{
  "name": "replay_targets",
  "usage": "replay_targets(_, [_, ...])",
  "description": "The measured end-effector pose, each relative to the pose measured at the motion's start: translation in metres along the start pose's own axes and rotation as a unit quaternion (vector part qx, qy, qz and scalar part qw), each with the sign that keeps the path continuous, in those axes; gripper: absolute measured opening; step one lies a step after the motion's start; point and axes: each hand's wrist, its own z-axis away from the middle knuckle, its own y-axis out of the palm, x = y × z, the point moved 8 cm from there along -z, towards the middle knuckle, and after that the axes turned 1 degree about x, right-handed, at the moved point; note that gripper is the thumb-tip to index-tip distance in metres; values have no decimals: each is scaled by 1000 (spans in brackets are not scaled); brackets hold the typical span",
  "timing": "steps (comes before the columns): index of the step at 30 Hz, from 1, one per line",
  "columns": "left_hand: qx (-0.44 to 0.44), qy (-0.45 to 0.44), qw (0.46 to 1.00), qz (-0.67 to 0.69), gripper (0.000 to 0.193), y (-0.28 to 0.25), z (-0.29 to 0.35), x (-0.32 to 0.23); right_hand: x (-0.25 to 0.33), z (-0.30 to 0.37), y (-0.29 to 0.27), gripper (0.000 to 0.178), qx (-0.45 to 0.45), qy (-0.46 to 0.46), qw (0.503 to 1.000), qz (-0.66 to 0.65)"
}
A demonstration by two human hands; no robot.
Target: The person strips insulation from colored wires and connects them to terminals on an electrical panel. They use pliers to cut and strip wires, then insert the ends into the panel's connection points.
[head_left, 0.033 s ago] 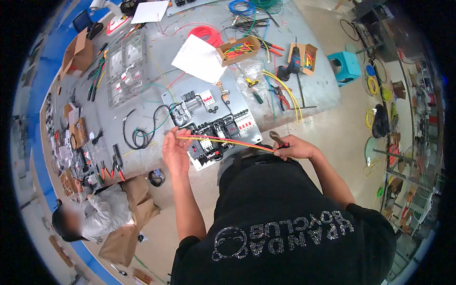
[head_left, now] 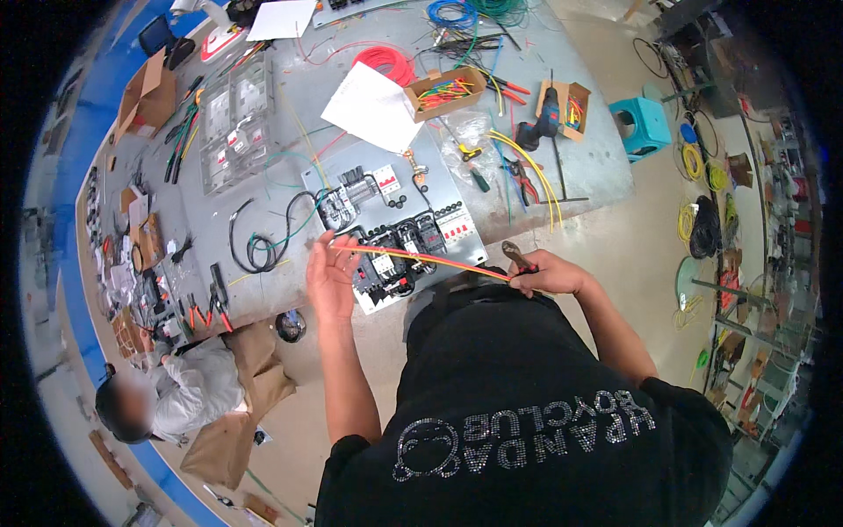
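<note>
A bundle of thin wires [head_left: 421, 256], orange-red and yellow, stretches taut between the two hands above the near edge of the grey surface [head_left: 580, 167]. The left hand [head_left: 331, 277] pinches one end between thumb and fingers, its grip closed on the wires; the right hand [head_left: 549, 272] is clenched around the other end together with a tool with dark handles [head_left: 516, 256], whose kind is too small to tell. Just under the wires lies a pale metal mounting panel [head_left: 391, 215] carrying blocky black and white switchgear with small red labels, and a looped black cable [head_left: 255, 250] lies beside its left side. Farther back sit an open brown cardboard box [head_left: 445, 92] filled with coloured wire pieces, a white sheet of paper [head_left: 373, 107] lying flat just beside it, and a coil of red wire [head_left: 384, 60]. To the right is a second small cardboard box [head_left: 571, 104] near a dark cordless drill [head_left: 540, 123], with long yellow wires [head_left: 531, 171] curving off the edge. Clear plastic compartment trays [head_left: 233, 119] rest at the left, and a larger cardboard carton [head_left: 145, 97] stands open beyond them. A turquoise plastic stool [head_left: 645, 123] stands on the floor at the right. Another person in pale clothing [head_left: 189, 391] crouches low at the left, beside brown paper bags [head_left: 237, 413].
</note>
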Motion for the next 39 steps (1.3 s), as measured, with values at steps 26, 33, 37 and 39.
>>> replay_targets(26, [43,-11,987,-153,30,91,4,82,7,-33,5,23,0,17,998,-53])
replay_targets(33, [-7,12,978,-207,25,85,-3,90,16,-33,10,27,-66,-65,979,181])
replay_targets(37, [-27,19,968,-247,27,80,-7,93,7,-33,3,29,-120,-67,980,144])
replay_targets(39, [-37,24,971,-237,31,75,-10,92,-16,-31,-12,26,-158,-52,985,40])
